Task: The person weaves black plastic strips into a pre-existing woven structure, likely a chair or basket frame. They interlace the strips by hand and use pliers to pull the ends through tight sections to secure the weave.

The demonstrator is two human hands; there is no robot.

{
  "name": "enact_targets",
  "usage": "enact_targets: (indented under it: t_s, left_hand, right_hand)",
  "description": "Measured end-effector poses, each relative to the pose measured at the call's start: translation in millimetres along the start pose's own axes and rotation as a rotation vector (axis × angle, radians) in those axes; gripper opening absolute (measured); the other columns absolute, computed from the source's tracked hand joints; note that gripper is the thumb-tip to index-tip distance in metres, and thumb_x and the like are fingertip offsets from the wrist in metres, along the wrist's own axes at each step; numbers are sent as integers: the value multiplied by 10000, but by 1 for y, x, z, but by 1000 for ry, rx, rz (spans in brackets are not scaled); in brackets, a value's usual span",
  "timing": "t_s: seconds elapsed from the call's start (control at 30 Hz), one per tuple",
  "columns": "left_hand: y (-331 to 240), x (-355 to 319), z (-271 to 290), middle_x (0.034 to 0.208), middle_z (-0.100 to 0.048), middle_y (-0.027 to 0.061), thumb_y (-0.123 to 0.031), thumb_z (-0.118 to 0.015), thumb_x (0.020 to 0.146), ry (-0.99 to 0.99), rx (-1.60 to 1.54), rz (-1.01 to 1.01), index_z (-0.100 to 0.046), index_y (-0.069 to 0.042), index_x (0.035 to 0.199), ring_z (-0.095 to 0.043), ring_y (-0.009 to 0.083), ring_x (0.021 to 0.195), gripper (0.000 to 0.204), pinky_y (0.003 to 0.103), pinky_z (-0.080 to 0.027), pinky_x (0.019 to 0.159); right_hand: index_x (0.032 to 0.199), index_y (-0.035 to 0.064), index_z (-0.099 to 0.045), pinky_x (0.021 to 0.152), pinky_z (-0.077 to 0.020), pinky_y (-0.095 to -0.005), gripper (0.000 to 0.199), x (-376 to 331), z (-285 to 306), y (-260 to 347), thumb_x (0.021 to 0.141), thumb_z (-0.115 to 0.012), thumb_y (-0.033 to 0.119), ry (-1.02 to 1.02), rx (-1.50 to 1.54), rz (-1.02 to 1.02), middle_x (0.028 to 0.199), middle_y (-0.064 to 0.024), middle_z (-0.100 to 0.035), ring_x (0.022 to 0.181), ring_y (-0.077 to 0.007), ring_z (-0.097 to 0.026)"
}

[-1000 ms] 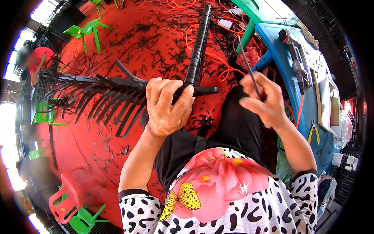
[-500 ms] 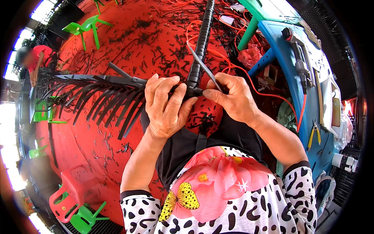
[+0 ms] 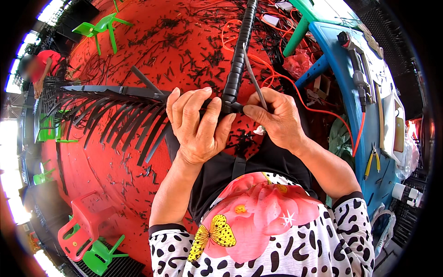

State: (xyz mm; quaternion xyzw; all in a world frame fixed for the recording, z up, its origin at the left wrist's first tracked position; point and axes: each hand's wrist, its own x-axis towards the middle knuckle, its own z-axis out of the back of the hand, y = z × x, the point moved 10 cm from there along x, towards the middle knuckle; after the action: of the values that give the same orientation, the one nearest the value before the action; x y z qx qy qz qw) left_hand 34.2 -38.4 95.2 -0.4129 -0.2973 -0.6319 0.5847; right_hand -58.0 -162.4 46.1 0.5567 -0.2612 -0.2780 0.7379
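A black ribbed, tape-wrapped pole (image 3: 238, 55) runs away from me, its near end between my hands. My left hand (image 3: 196, 124) is closed around the dark stem beside that end, thumb and fingertips towards the pole. From the stem a frond of long black strips (image 3: 106, 111) spreads out to the left. My right hand (image 3: 279, 115) pinches a narrow grey strip (image 3: 251, 74) at the pole's near end, thumb pressed to the dark joint. The strip's free end sticks up beside the pole. A small white piece (image 3: 260, 130) shows below my right fingers; its kind is unclear.
Black offcuts litter the red floor (image 3: 124, 161). On the right, a blue table (image 3: 330, 46) bears a hose-fed tool (image 3: 356, 69), yellow-handled pliers (image 3: 373, 161) and a white tray (image 3: 390, 120). An orange hose loops behind my right hand. Small chairs and another person (image 3: 46, 64) are at left.
The grey strip's free end has swung from leaning left across the pole to nearly upright beside it. The white piece has come into sight below my right hand. My left hand keeps its grip.
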Motion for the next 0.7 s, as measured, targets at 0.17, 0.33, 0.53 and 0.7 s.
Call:
enact_targets:
  t_s: [0.17, 0.33, 0.53, 0.7]
  left_hand:
    - [-1, 1, 0, 1102, -605, 130, -238, -752, 762, -4, 5, -7, -652, -25, 957, -595, 291, 956, 305, 509, -386, 990]
    - [-1, 1, 0, 1100, -605, 132, -233, -741, 770, 5, 4, -7, -648, -20, 948, -596, 296, 955, 293, 512, -390, 984]
    - [-2, 2, 0, 1083, -615, 159, -202, -719, 791, 9, 2, 2, -647, 3, 995, -592, 323, 962, 298, 512, -401, 976]
    - [-3, 3, 0, 1076, -618, 162, -190, -714, 785, -8, 3, 9, -648, 2, 992, -597, 329, 952, 290, 511, -403, 972]
  right_hand:
    - [797, 5, -603, 544, -413, -295, 180, -2, 0, 3, 855, -710, 137, -30, -4, 19, 632, -51, -562, 580, -97, -488]
    - [801, 8, -608, 537, -401, -290, 181, 2, -8, -5, 866, -707, 145, -5, 69, 64, 630, -27, -552, 583, -89, -477]
    - [810, 8, -620, 539, -401, -289, 177, 5, -13, -8, 869, -705, 152, 33, 58, 39, 623, -24, -553, 593, -77, -474]
    - [802, 7, -629, 539, -408, -297, 175, 9, -16, -3, 853, -712, 152, 125, 21, -52, 600, -38, -548, 583, -86, -480]
